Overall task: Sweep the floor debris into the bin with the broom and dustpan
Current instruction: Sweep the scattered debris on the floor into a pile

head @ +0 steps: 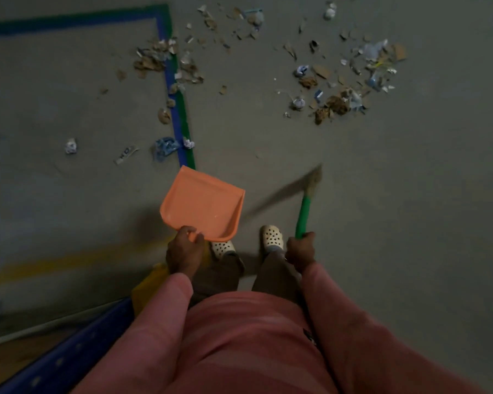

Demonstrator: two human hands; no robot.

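Left grip (184, 248), at 7 o'clock: fingers curled round rear rim of orange dustpan (202, 206), mouth facing 12. Right grip (300, 250), at 5 o'clock: clamped on green handle of broom (302, 214), bristles blurred. Debris (336, 102) scattered on floor (410, 194) from 11 to 1 o'clock, well apart from both tools.

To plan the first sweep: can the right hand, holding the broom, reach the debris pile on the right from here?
Probably not yet. The right hand grips the broom, whose bristles end short of the debris pile. Only bare floor lies between; a step forward should do.
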